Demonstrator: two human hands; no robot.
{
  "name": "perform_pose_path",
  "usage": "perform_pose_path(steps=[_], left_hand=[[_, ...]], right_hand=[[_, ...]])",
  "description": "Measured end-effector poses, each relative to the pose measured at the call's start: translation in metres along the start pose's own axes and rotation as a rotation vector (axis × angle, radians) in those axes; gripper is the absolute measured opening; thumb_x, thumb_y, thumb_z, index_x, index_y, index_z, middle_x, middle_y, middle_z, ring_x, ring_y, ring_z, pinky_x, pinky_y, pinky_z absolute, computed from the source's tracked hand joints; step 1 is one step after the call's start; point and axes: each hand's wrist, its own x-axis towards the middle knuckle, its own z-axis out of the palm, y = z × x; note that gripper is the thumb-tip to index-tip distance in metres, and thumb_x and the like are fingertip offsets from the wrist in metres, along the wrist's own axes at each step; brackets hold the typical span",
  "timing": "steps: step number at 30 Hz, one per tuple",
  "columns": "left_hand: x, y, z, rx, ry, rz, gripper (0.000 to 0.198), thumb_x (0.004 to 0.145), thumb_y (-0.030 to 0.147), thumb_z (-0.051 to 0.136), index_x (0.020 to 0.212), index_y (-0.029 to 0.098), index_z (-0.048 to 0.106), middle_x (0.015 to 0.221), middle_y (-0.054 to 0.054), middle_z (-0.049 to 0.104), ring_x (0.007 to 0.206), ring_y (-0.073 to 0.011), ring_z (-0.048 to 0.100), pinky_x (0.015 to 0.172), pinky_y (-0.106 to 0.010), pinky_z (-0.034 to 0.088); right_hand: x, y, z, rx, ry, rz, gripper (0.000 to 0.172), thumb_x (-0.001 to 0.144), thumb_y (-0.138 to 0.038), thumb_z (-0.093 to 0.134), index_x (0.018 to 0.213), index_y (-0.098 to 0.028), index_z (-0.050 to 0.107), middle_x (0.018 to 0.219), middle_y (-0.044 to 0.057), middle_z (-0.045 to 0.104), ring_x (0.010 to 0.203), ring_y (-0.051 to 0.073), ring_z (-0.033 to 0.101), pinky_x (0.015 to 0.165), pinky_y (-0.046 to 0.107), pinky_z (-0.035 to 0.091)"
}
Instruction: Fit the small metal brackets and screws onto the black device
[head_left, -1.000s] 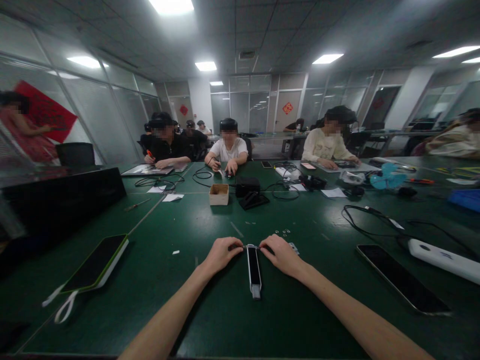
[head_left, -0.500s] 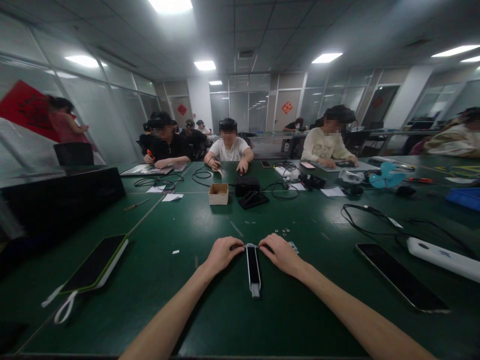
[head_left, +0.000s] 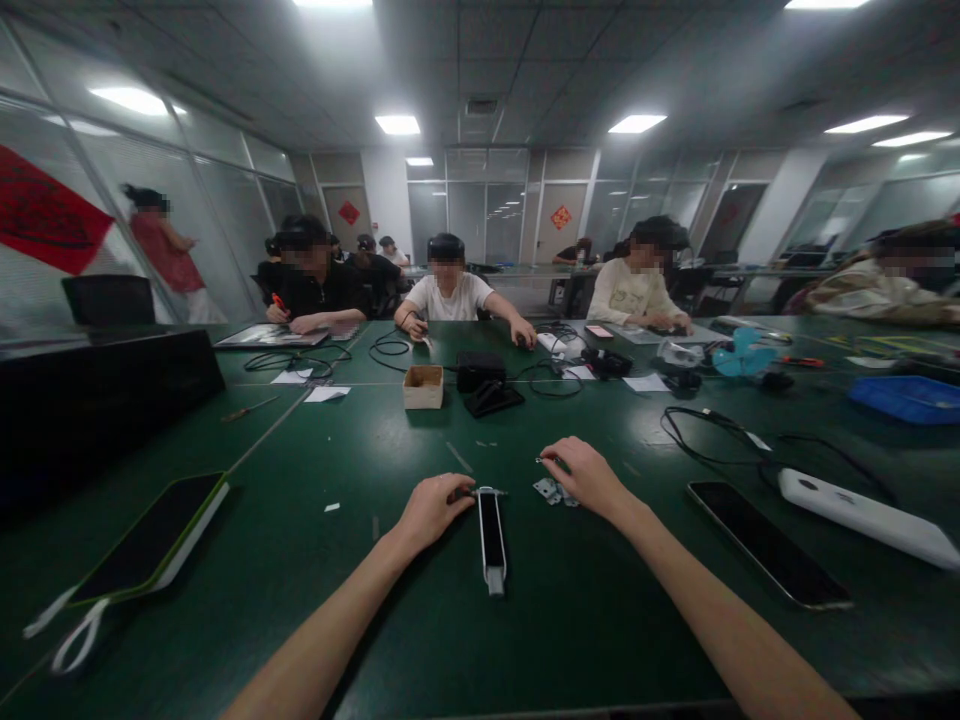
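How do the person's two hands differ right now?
The left hand is curled at the top end of the slim black-and-white gadget, fingertips touching it; the right hand is clear of the gadget. The right hand lies beside small metal pieces, farther up the green table than the left hand. Both are bare and low on it.

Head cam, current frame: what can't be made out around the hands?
Head view only.
Left hand: its knuckles hide what the fingertips do at the far end of the slim device.
Right hand: whether it pinches anything is too small to tell.
Metal parts: too small to identify, partly behind the right hand.
Cardboard box: contents too distant.
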Motion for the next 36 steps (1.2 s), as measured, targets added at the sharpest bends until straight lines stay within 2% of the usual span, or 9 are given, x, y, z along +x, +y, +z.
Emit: perform_pose_path(steps=[3,5,12,16,20,26,30,33,36], left_hand=[[0.001,-0.001,0.001,0.001,-0.001,0.000,0.023,0.084,0.025,0.058,0.106,0.021,0.061,0.094,-0.001,0.065,0.077,-0.0153,0.059,0.070,-0.025,0.045],[0.001,-0.001,0.001,-0.006,-0.013,-0.002,0.023,0.084,0.025,0.056,0.107,0.021,0.060,0.096,0.000,0.065,0.079,-0.0154,0.059,0.071,-0.025,0.045],[0.000,0.001,-0.001,-0.006,-0.020,-0.003,0.025,0.084,0.025,0.054,0.109,0.022,0.059,0.098,-0.001,0.064,0.078,-0.0156,0.059,0.070,-0.026,0.046],[0.002,0.000,0.000,-0.007,-0.016,-0.001,0.024,0.084,0.025,0.055,0.108,0.022,0.059,0.096,-0.001,0.065,0.076,-0.0155,0.059,0.069,-0.026,0.046],[0.003,-0.002,0.002,-0.012,-0.018,-0.007,0.024,0.084,0.026,0.054,0.108,0.022,0.059,0.097,-0.001,0.065,0.077,-0.0161,0.059,0.071,-0.027,0.046],[0.003,-0.003,0.002,-0.006,-0.011,0.004,0.025,0.084,0.027,0.054,0.109,0.022,0.058,0.097,-0.001,0.064,0.077,-0.0159,0.059,0.070,-0.027,0.046],[0.002,-0.001,0.001,-0.006,-0.025,-0.010,0.025,0.084,0.026,0.054,0.108,0.023,0.058,0.096,-0.001,0.064,0.077,-0.0159,0.059,0.070,-0.027,0.046],[0.003,0.001,0.001,0.002,-0.015,-0.014,0.025,0.083,0.026,0.054,0.107,0.022,0.059,0.096,-0.001,0.064,0.077,-0.0163,0.059,0.070,-0.027,0.046],[0.002,0.002,0.000,-0.001,-0.030,-0.023,0.025,0.083,0.026,0.053,0.107,0.022,0.058,0.096,-0.001,0.064,0.076,-0.0161,0.058,0.069,-0.027,0.046]], right_hand=[[-0.003,0.021,-0.014,-0.020,-0.035,0.050,0.021,0.088,-0.029,0.046,0.093,-0.016,0.062,0.093,0.008,0.063,0.089,0.019,0.055,0.081,0.033,0.043],[-0.005,0.026,-0.019,-0.003,-0.097,0.067,0.022,0.087,-0.032,0.048,0.093,-0.017,0.063,0.091,0.006,0.063,0.085,0.018,0.056,0.076,0.031,0.043],[-0.006,0.006,-0.013,0.030,-0.294,0.143,0.031,0.084,-0.047,0.051,0.089,-0.020,0.063,0.077,0.002,0.062,0.068,0.015,0.055,0.061,0.026,0.039],[-0.005,0.002,-0.005,0.054,-0.309,0.154,0.021,0.084,-0.037,0.052,0.091,-0.020,0.063,0.079,0.002,0.062,0.068,0.014,0.056,0.059,0.024,0.039],[-0.006,0.011,-0.005,0.082,-0.338,0.167,0.013,0.082,-0.027,0.053,0.085,-0.020,0.063,0.076,0.001,0.062,0.065,0.013,0.057,0.059,0.023,0.039],[-0.009,0.022,-0.017,0.062,-0.375,0.182,0.011,0.079,-0.027,0.055,0.080,-0.021,0.064,0.077,0.000,0.063,0.067,0.013,0.057,0.059,0.023,0.039],[-0.007,0.024,-0.024,-0.063,-0.277,0.234,0.019,0.083,-0.035,0.051,0.084,-0.021,0.064,0.082,0.004,0.063,0.072,0.016,0.058,0.061,0.025,0.039],[-0.005,0.028,-0.025,-0.184,-0.181,0.271,0.019,0.086,-0.028,0.046,0.091,-0.020,0.063,0.090,0.007,0.062,0.079,0.018,0.057,0.064,0.026,0.040],[-0.005,0.033,-0.020,-0.205,-0.161,0.269,0.020,0.087,-0.026,0.045,0.094,-0.021,0.063,0.094,0.007,0.061,0.083,0.018,0.057,0.065,0.026,0.041]])
